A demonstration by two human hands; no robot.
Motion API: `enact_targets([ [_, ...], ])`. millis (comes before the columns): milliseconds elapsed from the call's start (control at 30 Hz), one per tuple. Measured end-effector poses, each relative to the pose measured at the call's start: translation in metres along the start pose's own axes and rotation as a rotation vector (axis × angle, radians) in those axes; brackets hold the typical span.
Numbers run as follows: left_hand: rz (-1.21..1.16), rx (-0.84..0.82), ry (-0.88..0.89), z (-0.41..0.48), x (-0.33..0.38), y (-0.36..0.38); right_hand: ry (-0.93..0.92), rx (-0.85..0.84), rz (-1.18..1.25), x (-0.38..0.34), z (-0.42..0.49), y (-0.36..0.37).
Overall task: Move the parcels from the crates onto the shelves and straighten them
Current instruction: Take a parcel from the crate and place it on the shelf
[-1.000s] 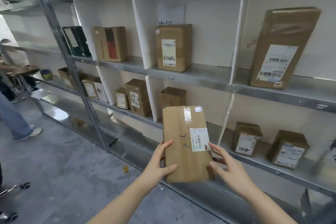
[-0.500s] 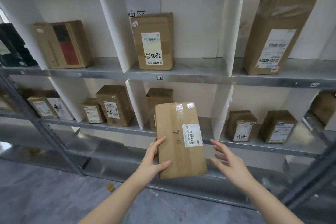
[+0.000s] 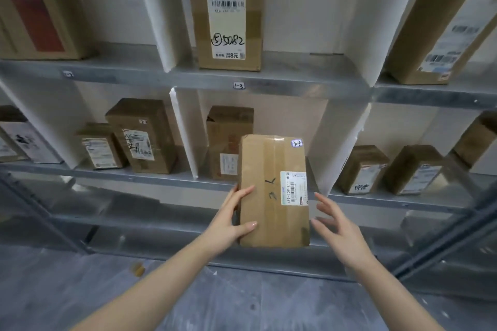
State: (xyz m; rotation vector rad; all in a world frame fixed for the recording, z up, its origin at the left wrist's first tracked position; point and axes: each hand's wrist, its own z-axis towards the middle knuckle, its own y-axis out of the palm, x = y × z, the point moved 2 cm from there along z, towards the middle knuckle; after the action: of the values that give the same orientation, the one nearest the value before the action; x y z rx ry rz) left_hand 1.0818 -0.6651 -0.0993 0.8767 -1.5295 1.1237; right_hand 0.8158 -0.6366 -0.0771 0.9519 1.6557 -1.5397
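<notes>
Parcel point(image 3: 273, 196) with the white label stands upright in your left hand point(image 3: 228, 223), thumb across its front, fingers along its left edge, in front of the middle shelf point(image 3: 150, 176). Your right hand point(image 3: 341, 234) hovers just beside its right edge, fingers spread, holding nothing.

Parcel storeroom: labelled boxes point(image 3: 228, 21), numbered shelves point(image 3: 295, 86)

A box point(image 3: 228, 140) blocks the middle bay's point(image 3: 290, 115) left; right half free.
</notes>
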Motion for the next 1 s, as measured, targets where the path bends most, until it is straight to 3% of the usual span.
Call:
enact_targets([
  [667,0.057,-0.019,0.126,0.1,-0.074,0.035,-0.062,0.078,-0.059,0.072,0.078,-0.005],
  [1000,0.096,0.014,0.228,0.138,-0.044,0.02,-0.151,0.104,-0.005,0.052,0.114,0.012],
])
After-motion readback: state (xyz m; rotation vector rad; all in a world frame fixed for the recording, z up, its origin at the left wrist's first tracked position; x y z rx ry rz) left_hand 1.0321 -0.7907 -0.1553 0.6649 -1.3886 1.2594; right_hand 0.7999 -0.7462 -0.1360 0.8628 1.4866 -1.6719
